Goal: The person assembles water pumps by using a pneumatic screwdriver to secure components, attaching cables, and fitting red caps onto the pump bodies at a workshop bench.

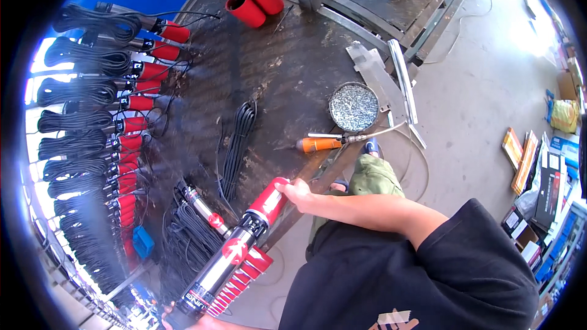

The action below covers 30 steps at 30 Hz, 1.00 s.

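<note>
A submersible pump [214,275], a long steel cylinder with black bands and a red end, slants across the lower middle. My right hand [296,194] is closed around its red upper end. At the lower end, my left hand [174,320] grips the pump, partly cut off by the frame's rim. Just left of it, a slimmer steel pump [205,208] with a red label lies on a coiled black cable [189,238]. Another bundled black cable [238,146] rests on the dark worktable [287,67].
Many red-ended pumps with coiled cables [79,119] line the left side. An orange power screwdriver [320,144] with a hose lies near a round tin of small metal pieces [354,107]. Three red cups [254,1] stand at the back. Metal strips [400,79] lie at the table's right edge.
</note>
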### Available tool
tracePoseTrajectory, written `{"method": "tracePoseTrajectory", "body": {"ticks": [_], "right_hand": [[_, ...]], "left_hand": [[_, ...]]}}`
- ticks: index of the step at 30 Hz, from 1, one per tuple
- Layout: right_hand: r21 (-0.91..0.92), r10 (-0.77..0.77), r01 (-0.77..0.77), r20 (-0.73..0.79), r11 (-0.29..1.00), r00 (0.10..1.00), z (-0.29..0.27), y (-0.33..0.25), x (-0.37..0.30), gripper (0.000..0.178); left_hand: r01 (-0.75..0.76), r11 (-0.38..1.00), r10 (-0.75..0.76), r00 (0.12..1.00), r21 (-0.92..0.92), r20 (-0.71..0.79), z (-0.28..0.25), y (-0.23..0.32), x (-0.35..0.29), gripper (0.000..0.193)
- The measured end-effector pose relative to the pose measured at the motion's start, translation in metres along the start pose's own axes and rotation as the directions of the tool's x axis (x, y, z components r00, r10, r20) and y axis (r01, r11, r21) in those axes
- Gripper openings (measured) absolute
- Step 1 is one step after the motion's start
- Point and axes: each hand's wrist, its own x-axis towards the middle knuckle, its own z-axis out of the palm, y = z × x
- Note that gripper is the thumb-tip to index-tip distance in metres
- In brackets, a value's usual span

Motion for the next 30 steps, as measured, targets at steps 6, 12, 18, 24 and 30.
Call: {"method": "tracePoseTrajectory", "body": {"ticks": [6,12,18,24,30], "right_hand": [[0.004,-0.027,0.027,0.227,1.0,0.973,-0.013,0.004,-0.018,0.087],[0.12,-0.161,0.145,0.139,0.982,0.977,-0.009,0.021,-0.009,0.082],[0.226,-0.103,0.082,0.085,0.971,0.991,-0.001,0.032,0.007,0.065],[0.326,-0.113,0.095,0.036,0.94,0.993,0.002,0.033,0.006,0.056],[0.134,-0.258,0.247,0.076,0.96,0.963,0.005,0.038,-0.015,0.086]], "left_hand": [[0.071,0.997,-0.071,0.996,0.002,-0.061,0.013,0.005,-0.004,0.032],[0.059,0.998,-0.06,0.998,-0.014,-0.009,-0.01,-0.016,0.019,0.028],[0.04,0.999,-0.04,0.999,-0.016,0.012,-0.036,-0.017,0.027,0.031],[0.025,1.0,-0.025,1.0,0.005,-0.007,-0.036,-0.018,0.028,0.032],[0.061,0.998,-0.061,0.998,-0.014,0.002,-0.055,-0.023,0.039,0.029]]}}
